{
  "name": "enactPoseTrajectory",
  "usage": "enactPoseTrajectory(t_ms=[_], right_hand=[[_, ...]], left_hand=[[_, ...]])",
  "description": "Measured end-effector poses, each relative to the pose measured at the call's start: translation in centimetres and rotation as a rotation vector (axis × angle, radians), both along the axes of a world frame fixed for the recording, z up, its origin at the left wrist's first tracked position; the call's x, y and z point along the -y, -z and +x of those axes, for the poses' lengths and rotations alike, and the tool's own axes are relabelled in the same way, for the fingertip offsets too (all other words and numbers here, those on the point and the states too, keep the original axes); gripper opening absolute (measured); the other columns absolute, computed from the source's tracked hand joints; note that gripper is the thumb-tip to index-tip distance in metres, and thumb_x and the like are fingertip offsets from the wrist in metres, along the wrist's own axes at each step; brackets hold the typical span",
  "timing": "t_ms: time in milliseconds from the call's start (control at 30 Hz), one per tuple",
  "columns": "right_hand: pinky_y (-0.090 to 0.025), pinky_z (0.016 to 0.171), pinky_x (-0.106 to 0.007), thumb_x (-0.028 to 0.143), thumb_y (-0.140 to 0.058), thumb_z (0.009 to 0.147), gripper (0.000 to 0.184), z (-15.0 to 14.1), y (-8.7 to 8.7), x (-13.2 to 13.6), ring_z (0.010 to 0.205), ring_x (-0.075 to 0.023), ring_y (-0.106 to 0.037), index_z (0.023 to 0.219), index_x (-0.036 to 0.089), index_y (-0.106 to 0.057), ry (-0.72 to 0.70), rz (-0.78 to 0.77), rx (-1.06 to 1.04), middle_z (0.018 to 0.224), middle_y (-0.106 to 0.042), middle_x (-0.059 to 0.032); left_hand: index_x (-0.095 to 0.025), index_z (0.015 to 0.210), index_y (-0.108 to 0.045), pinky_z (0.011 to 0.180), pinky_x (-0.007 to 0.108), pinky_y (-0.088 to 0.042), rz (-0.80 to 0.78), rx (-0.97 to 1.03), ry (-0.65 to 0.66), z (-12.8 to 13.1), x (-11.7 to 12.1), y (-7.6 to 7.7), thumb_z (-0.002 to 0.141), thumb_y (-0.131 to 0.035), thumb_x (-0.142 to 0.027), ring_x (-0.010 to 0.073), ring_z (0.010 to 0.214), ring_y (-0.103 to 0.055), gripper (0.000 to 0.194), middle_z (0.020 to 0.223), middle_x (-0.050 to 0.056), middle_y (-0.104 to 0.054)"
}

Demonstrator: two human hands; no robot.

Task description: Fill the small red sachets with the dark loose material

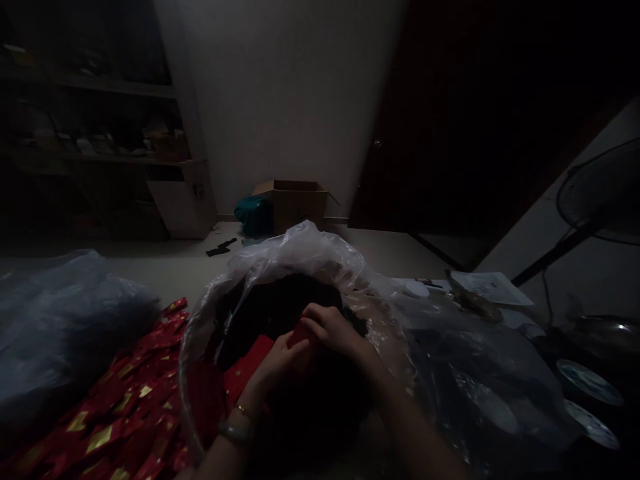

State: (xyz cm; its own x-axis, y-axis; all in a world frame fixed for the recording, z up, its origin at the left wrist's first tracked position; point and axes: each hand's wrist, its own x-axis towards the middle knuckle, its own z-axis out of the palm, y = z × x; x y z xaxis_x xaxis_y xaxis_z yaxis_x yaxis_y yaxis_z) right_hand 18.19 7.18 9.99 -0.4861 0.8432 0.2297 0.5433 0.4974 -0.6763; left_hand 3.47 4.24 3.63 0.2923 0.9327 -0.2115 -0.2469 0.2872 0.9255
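One red packet [301,335], mostly hidden between left hand [270,365], right hand [333,330]

Left wrist, just behind left hand [273,367]: thin gold bracelet [243,411], thick pale bangle [235,432] beside it, nearer elbow. Right forearm [410,427] bare, sleeveless.

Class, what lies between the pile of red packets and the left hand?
Head view: a clear plastic bag's wall, with red paper inside it.

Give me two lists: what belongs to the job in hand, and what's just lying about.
Job in hand: left hand; right hand; red packet between them; clear plastic bag around the hands; red-and-gold packets.

Lying about: cardboard box; teal bag; standing fan; papers.
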Motion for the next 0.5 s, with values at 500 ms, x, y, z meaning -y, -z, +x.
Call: enactPoseTrajectory(t_ms=[500], right_hand=[[-0.044,0.06,-0.026,0.031,-0.065,0.069,0.016,0.4,3.9,0.5,0.063,-0.0171,-0.06,0.066,0.016,-0.069,0.353,-0.256,-0.372,0.064,-0.068,-0.0023]], left_hand=[[-0.013,0.078,-0.071,0.061,0.024,-0.044,0.105,-0.146,-0.078,-0.2,-0.6,-0.3,0.053,-0.077,-0.046,0.0158,0.065,-0.059,0.042,0.072,0.004,-0.07]])
